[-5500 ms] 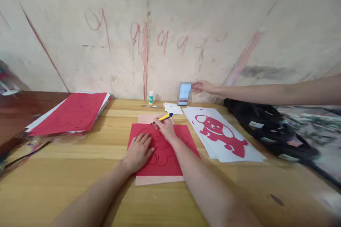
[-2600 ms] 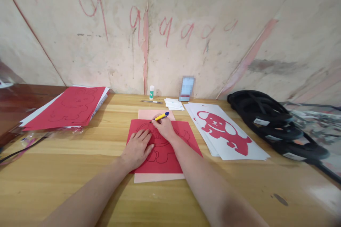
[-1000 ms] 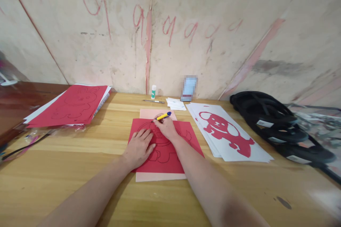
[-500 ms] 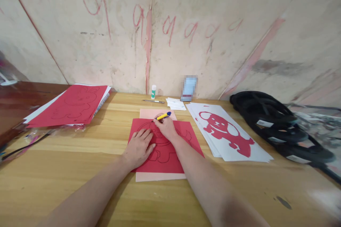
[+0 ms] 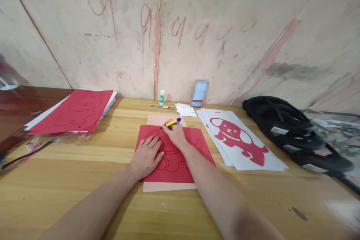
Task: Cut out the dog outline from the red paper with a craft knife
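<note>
A red sheet of paper (image 5: 176, 174) with a black outline of a dog-like animal lies on a larger pink sheet or mat (image 5: 168, 186). My left hand (image 5: 147, 154) presses flat on the left part of the red sheet, fingers stretched out and thumb apart. Near the sheet's top edge, my right hand (image 5: 174, 135) pinches a yellow pen-shaped tool with a blue end (image 5: 172, 122). Its dark tip meets the paper at the top of the drawn head; whether it is a pen or a craft knife I cannot tell. My left hand and right wrist hide parts of the outline.
Red sheets (image 5: 75, 112) with a drawn animal lie on white ones at left. White sheets (image 5: 270, 163) bearing a red dog cutout (image 5: 233, 131) lie at right, beside a black strapped object (image 5: 287, 138). Along the wall are a glue stick (image 5: 162, 97), a pen (image 5: 162, 107), paper scraps (image 5: 185, 110) and a phone (image 5: 199, 93).
</note>
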A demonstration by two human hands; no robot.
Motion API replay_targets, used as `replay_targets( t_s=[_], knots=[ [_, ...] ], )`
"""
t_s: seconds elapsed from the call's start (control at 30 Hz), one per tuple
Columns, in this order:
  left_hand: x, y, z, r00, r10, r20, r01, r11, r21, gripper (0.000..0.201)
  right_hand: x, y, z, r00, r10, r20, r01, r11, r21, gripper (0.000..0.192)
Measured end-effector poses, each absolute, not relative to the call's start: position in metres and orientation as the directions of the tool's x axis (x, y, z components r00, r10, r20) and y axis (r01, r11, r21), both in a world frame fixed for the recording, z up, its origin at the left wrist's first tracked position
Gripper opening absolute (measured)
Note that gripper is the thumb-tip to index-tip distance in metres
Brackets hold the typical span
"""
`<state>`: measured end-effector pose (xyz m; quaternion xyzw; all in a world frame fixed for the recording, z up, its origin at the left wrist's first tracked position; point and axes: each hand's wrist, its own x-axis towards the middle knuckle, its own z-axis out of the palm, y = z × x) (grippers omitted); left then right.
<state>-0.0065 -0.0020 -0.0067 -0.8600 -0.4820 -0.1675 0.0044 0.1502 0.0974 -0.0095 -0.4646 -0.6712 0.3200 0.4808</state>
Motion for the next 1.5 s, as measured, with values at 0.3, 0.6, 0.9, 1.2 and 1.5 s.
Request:
replay_targets(
  t_s=[0.3,0.6,0.9,1.2,1.5],
  knots=[
    [-0.007,-0.002,-0.007,0.478,0.823,0.308,0.824,-0.541,0.168,0.040,0.152,0.096,-0.008,-0.146,0.921,0.362,0.293,0.390,-0.873,0.014],
    [-0.006,-0.002,-0.005,0.484,0.823,0.297,0.830,-0.539,0.144,0.039,0.150,0.098,-0.011,-0.109,0.933,0.343,0.283,0.360,-0.889,0.015],
    [-0.007,-0.002,-0.006,0.479,0.817,0.321,0.823,-0.545,0.161,0.039,0.152,0.101,-0.012,-0.058,0.954,0.293,0.215,0.298,-0.930,0.016],
    [-0.008,-0.001,-0.009,0.480,0.809,0.340,0.819,-0.552,0.157,0.040,0.161,0.103,-0.002,0.138,0.981,0.138,-0.144,0.158,-0.977,0.025],
    [-0.007,-0.001,-0.009,0.478,0.813,0.333,0.821,-0.549,0.160,0.040,0.165,0.104,-0.006,0.061,0.967,0.247,0.061,0.244,-0.968,0.016]
  ],
)
